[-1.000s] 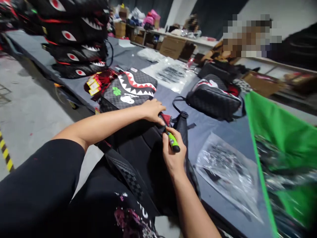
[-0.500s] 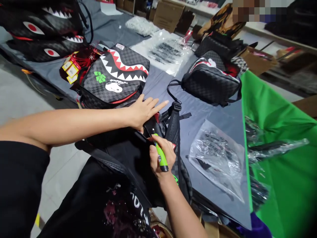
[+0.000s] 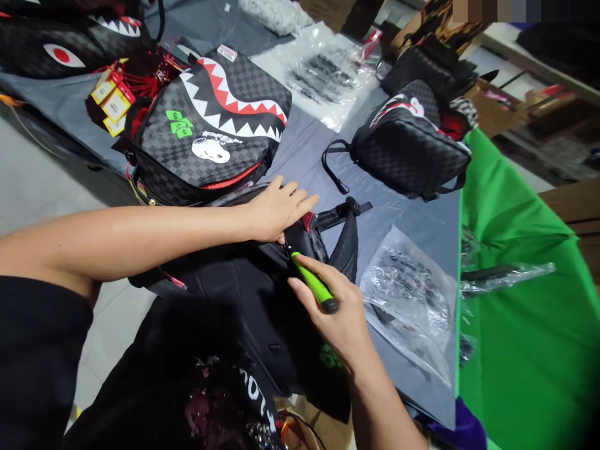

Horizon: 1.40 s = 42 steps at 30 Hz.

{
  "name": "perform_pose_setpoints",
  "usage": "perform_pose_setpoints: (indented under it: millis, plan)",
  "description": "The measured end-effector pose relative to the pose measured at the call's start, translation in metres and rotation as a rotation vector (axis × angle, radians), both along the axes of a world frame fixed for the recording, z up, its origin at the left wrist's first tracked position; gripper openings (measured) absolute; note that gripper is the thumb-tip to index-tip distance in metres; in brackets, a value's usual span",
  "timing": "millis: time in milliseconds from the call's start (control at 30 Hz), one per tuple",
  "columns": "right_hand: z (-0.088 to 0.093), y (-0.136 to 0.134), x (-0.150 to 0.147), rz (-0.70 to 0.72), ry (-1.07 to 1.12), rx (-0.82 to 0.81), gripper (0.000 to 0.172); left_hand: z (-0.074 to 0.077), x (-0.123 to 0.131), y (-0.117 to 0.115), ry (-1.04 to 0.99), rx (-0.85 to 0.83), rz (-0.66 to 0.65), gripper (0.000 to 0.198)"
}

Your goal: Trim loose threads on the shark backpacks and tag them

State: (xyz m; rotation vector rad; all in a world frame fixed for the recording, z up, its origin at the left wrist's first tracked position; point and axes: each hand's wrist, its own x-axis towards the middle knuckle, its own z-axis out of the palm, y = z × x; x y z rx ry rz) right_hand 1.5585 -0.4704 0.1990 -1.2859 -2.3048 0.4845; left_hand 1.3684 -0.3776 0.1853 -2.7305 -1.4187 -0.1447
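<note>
A black backpack (image 3: 234, 278) lies on its side at the near edge of the table, against my body. My left hand (image 3: 276, 209) rests on top of it, fingers spread and stretched out, with the thumb lower at the fabric. My right hand (image 3: 335, 300) is closed around a bright green handled tool (image 3: 313, 280) with a black end. The tool's thin tip touches or nearly touches the bag beside my left thumb; the exact contact point is hard to see. A dark checked strap (image 3: 345, 240) sticks out to the right.
Just beyond lies a checked backpack (image 3: 244, 81) with a shark-mouth print, beside red-stringed tags (image 3: 112, 103). Another backpack (image 3: 398, 147) stands farther right. Clear plastic bags (image 3: 407, 300) lie on the grey table (image 3: 304, 156). Green fabric (image 3: 520, 312) hangs at the right edge.
My right hand has moved slightly right and the tool tilts more, its tip nearer my left thumb. The strap has shifted right, and the near backpack has turned a little. The view has shifted downward.
</note>
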Motion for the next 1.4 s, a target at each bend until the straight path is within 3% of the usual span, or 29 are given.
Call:
perform_pose_setpoints:
  millis: [133,267,667,1400]
  plan:
    - [0.017,0.016,-0.012,0.04,-0.185,-0.059,0.026,-0.001,0.002,0.002,-0.008,0.009,0.017,0.092]
    - [0.024,0.028,-0.014,0.077,-0.379,-0.103,0.026,-0.001,0.006,0.006,-0.005,-0.009,0.029,0.085]
    - [0.027,0.039,-0.015,0.205,-0.498,-0.093,0.025,-0.004,0.004,0.013,-0.057,0.01,-0.013,0.071]
    - [0.028,0.041,-0.027,0.155,-0.528,-0.097,0.018,-0.005,0.003,0.012,-0.103,0.047,-0.01,0.053]
